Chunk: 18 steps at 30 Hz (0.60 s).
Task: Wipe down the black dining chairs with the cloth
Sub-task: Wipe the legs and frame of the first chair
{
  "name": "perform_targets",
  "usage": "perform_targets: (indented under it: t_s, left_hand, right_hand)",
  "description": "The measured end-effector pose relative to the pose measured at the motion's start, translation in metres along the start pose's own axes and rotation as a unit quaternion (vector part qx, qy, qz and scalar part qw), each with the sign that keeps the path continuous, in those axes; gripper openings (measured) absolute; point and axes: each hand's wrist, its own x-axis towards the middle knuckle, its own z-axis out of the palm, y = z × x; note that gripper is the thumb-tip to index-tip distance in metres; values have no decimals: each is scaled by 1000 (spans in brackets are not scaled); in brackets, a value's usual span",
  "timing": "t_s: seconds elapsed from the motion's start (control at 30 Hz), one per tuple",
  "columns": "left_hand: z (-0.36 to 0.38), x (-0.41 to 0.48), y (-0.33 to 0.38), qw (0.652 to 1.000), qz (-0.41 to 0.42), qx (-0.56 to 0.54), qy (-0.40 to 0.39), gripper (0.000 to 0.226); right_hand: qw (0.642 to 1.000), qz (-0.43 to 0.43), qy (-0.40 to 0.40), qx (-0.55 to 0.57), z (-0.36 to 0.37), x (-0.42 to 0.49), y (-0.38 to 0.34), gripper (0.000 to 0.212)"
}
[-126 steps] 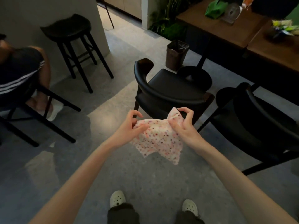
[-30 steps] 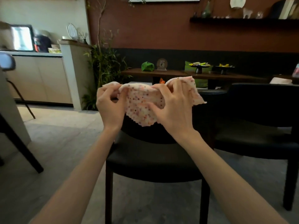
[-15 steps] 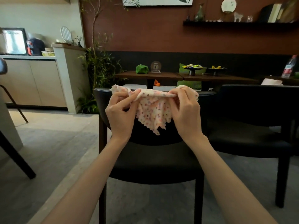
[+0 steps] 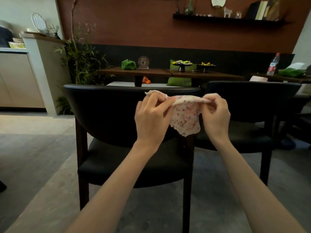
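Two hands, left hand (image 4: 151,115) and right hand (image 4: 216,113), pinch the speckled cloth (image 4: 186,118) stretched between them, just before the near black dining chair (image 4: 104,108); its backrest runs crosswise, left hand nearer its middle.

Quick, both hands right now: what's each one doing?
Left hand: pinches the top edge of the cloth.
Right hand: pinches the same edge at its other end; cloth hangs before the chair.

Rust-brown wall (image 4: 134,22) with a dark shelf (image 4: 218,19) (ornaments on it), wooden tables (image 4: 151,72), grey floor (image 4: 33,148).
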Motion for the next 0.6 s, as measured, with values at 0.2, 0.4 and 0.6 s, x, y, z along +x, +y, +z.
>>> perform_targets:
  t_s: [0.2, 0.4, 0.6]
  left_hand:
    - [1, -1, -15, 989, 65, 132, 30, 21]
    - [-7, -20, -28, 984, 67, 162, 20, 21]
    - [-27, -57, -43, 990, -30, 132, -28, 17]
  right_hand:
    - [992, -18, 90, 88, 64, 11, -11, 9]
    - [993, -13, 39, 115, 74, -24, -9, 15]
    - [987, -82, -115, 77, 46, -46, -18, 21]
